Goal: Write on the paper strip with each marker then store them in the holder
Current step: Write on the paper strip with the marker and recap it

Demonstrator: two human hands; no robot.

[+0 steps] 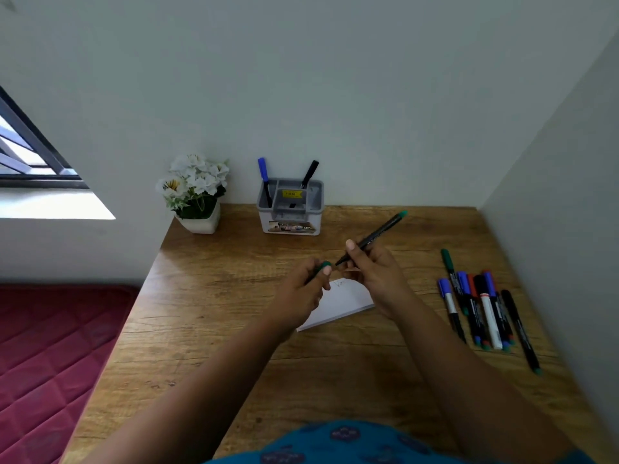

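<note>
Green-ended black marker (371,237) held in right hand (375,271), fingers and thumb curled round the lower barrel, pinching it. Marker tilted, green end up and away to the right, tip end pointing down-left toward the left hand. Tip looks uncapped, dark point just beside left fingertips.

Left hand (303,289) pinches the green cap (324,265) between thumb and fingers; cap just left of the marker tip, apart from it by a small gap. Both hands raised above the desk, near each other.

White paper strip (345,301) lies flat on the wooden desk (234,329) directly under and between the hands, partly hidden by the left hand. Faint writing at its far end, too small to read.

Right of the right hand: loose markers (482,306) lying side by side on desk, caps blue, red, green, black; one has a white barrel. One more black marker with green end (521,334) lies furthest right, slightly apart from the bunch.

Beyond the hands, against the wall: grey holder (290,209), several compartments, yellow sticker inside, label on front. Blue-capped marker (264,179) stands in its left compartment, black marker (310,174) in the back right one, both leaning.

Left of holder: white pot with white flowers (196,192). Far left, window (30,152) and red mattress (50,346). Blue patterned clothing (335,443) at bottom edge.
</note>
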